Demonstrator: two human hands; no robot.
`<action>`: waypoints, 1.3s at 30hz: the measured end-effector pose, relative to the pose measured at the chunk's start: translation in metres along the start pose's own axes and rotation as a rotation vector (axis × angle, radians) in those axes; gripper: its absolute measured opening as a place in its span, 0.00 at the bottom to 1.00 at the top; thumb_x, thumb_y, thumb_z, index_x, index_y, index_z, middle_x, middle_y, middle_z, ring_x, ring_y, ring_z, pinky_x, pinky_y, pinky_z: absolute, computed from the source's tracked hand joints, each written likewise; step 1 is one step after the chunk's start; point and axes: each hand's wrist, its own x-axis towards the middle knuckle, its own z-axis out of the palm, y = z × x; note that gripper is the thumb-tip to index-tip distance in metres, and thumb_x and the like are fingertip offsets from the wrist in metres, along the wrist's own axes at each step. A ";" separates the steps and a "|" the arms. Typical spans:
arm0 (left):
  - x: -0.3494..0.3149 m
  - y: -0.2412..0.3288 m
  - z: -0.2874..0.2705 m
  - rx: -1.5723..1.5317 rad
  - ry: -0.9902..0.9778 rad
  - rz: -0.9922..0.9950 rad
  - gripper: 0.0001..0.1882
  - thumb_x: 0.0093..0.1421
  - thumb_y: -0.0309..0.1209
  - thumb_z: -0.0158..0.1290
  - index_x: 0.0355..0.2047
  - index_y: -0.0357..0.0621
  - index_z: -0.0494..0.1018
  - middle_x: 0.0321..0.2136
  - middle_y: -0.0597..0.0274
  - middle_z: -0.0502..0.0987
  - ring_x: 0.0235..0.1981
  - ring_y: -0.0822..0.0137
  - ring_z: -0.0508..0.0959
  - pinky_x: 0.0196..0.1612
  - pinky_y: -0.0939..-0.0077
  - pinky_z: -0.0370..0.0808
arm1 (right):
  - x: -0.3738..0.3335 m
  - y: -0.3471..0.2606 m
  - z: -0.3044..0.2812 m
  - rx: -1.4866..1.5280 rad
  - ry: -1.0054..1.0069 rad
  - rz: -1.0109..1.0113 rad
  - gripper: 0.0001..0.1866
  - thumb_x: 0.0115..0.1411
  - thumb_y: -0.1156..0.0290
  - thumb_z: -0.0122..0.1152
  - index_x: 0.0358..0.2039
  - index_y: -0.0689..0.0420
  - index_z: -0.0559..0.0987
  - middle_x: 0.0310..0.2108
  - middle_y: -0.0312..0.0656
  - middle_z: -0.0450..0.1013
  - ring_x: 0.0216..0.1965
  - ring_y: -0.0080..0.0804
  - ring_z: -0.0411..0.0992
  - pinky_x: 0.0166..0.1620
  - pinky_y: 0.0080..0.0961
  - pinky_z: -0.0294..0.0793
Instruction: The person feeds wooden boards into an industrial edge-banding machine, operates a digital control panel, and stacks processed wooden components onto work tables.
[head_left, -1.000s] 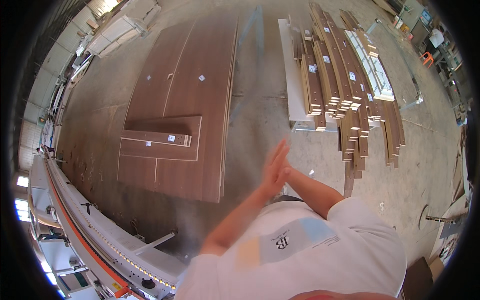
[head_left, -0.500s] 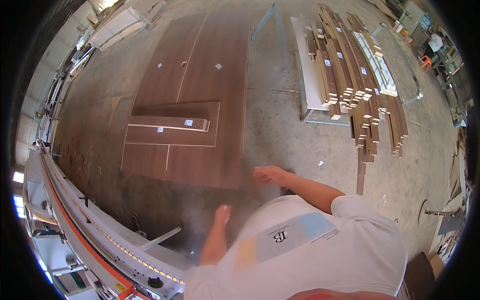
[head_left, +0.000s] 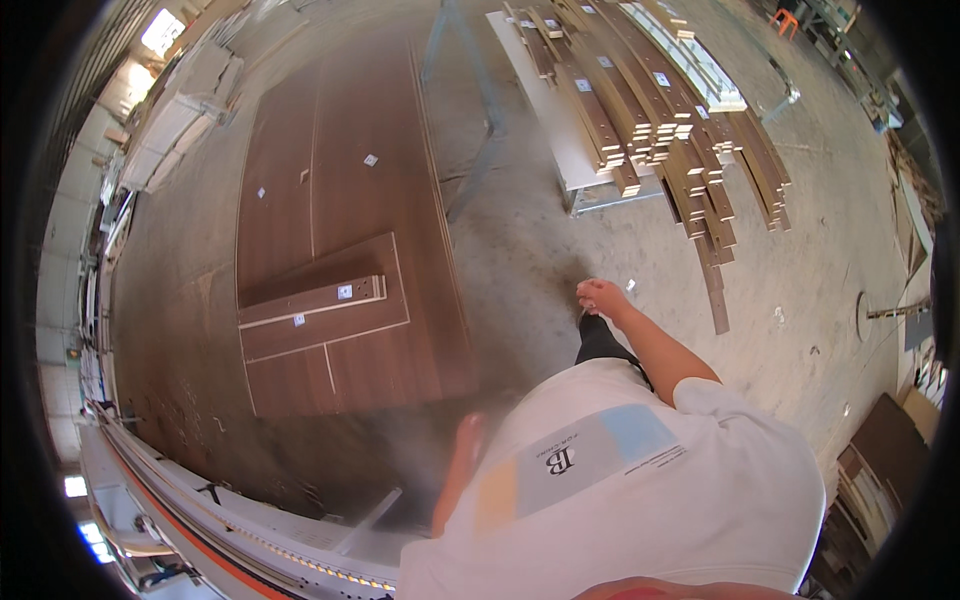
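Note:
My right hand is out in front of my body, above the floor and my dark-clad leg. Its fingers are loosely curled in, and no object shows in them. Lower and to the left, my left hand hangs near my shirt. Motion smears it, so its fingers cannot be made out. Nearest to the left hand is a stack of large brown wood-grain panels. On these lies a smaller brown panel, with narrow brown boards on top bearing a white label. Neither hand touches the panels.
A table at the right carries many narrow brown boards, some jutting past its near edge. A long white machine with an orange stripe runs along the lower left. Pale stacked sheets stand far left, leftover boards at the right.
My view has turned and moved, so the panels and the board table sit further left. My right hand has swung further right and away from the panels; my left hand stays low.

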 end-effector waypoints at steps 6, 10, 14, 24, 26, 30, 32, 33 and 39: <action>0.097 0.093 -0.005 -0.289 -0.052 -0.199 0.20 0.67 0.37 0.51 0.53 0.34 0.73 0.47 0.53 0.81 0.46 0.59 0.81 0.47 0.67 0.78 | 0.075 -0.061 -0.113 -0.444 0.530 -0.411 0.24 0.60 0.56 0.66 0.51 0.58 0.80 0.41 0.42 0.82 0.43 0.35 0.80 0.48 0.31 0.77; 0.139 0.104 -0.006 -0.045 -0.214 0.092 0.21 0.66 0.35 0.53 0.55 0.36 0.72 0.53 0.52 0.77 0.49 0.58 0.80 0.50 0.65 0.78 | 0.115 -0.148 -0.218 -0.581 0.776 -0.471 0.33 0.57 0.50 0.66 0.60 0.51 0.72 0.51 0.47 0.77 0.54 0.48 0.75 0.57 0.44 0.74; 0.169 0.239 0.021 0.187 -0.275 0.065 0.23 0.66 0.37 0.55 0.58 0.38 0.72 0.54 0.51 0.77 0.52 0.58 0.79 0.53 0.65 0.77 | 0.144 -0.223 -0.313 -0.740 1.064 -0.500 0.40 0.53 0.57 0.70 0.65 0.46 0.64 0.66 0.42 0.64 0.64 0.48 0.64 0.64 0.43 0.68; 0.193 0.417 0.054 0.216 -0.241 -0.126 0.29 0.66 0.48 0.54 0.59 0.41 0.73 0.57 0.49 0.76 0.59 0.56 0.75 0.62 0.61 0.69 | 0.202 -0.278 -0.375 -0.971 0.925 -0.255 0.41 0.48 0.70 0.70 0.62 0.37 0.62 0.66 0.33 0.61 0.58 0.45 0.71 0.58 0.42 0.74; 0.200 0.388 0.056 0.277 -0.274 -0.156 0.28 0.66 0.49 0.54 0.59 0.42 0.73 0.56 0.48 0.77 0.59 0.55 0.75 0.62 0.60 0.70 | 0.204 -0.276 -0.374 -0.963 0.957 -0.281 0.41 0.48 0.69 0.71 0.61 0.35 0.63 0.62 0.35 0.65 0.56 0.48 0.72 0.56 0.42 0.75; 0.208 0.356 0.045 0.261 -0.360 -0.160 0.27 0.67 0.48 0.54 0.58 0.44 0.74 0.53 0.49 0.79 0.55 0.54 0.78 0.59 0.60 0.73 | 0.201 -0.280 -0.367 -0.900 0.959 -0.262 0.40 0.48 0.72 0.70 0.60 0.34 0.64 0.59 0.35 0.67 0.56 0.48 0.71 0.55 0.40 0.76; 0.218 0.362 0.042 0.300 -0.352 -0.089 0.26 0.67 0.48 0.54 0.58 0.44 0.74 0.51 0.49 0.80 0.52 0.54 0.80 0.56 0.60 0.75 | 0.194 -0.285 -0.368 -0.875 0.969 -0.254 0.40 0.47 0.74 0.70 0.60 0.34 0.65 0.58 0.35 0.67 0.56 0.47 0.71 0.54 0.39 0.77; 0.226 0.366 0.040 0.265 -0.353 -0.091 0.26 0.67 0.47 0.54 0.58 0.43 0.74 0.51 0.49 0.80 0.51 0.55 0.80 0.55 0.61 0.76 | 0.191 -0.284 -0.366 -0.868 0.974 -0.250 0.40 0.47 0.74 0.71 0.59 0.35 0.65 0.58 0.35 0.67 0.55 0.48 0.71 0.54 0.39 0.78; 0.267 0.403 0.032 0.250 -0.377 0.030 0.25 0.67 0.44 0.54 0.58 0.41 0.74 0.50 0.50 0.81 0.49 0.59 0.81 0.52 0.63 0.77 | 0.150 -0.255 -0.356 -0.848 0.991 -0.292 0.36 0.47 0.68 0.72 0.56 0.39 0.67 0.55 0.38 0.68 0.55 0.47 0.71 0.54 0.41 0.77</action>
